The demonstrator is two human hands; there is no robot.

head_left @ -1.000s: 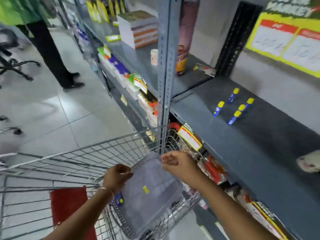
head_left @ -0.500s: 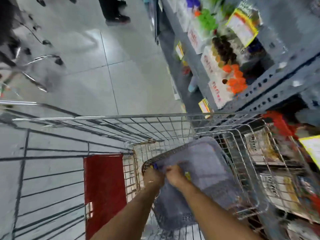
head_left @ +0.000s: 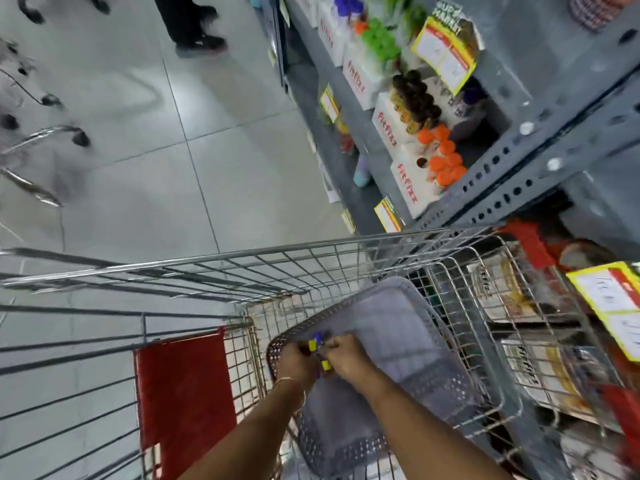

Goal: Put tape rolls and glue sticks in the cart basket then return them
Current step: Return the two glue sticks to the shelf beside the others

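Observation:
A grey perforated plastic basket [head_left: 398, 341] sits tilted in the wire cart's [head_left: 311, 268] upper compartment. My left hand [head_left: 294, 362] and my right hand [head_left: 346, 358] meet at the basket's near-left rim. Between them are blue glue sticks with yellow caps [head_left: 317, 344], and both hands are closed around them. How many sticks there are is hidden by the fingers. No tape roll shows.
A red flap [head_left: 183, 386] hangs on the cart's child seat to the left. Grey metal shelving [head_left: 519, 157] on the right holds white boxes of orange-capped bottles [head_left: 443, 161] and yellow price tags. A person's shoes [head_left: 204, 43] stand on the tiled floor ahead.
The view swung down from the shelf with glue sticks to the cart. My hands came together at the basket's rim, and blue-and-yellow glue sticks now show between them.

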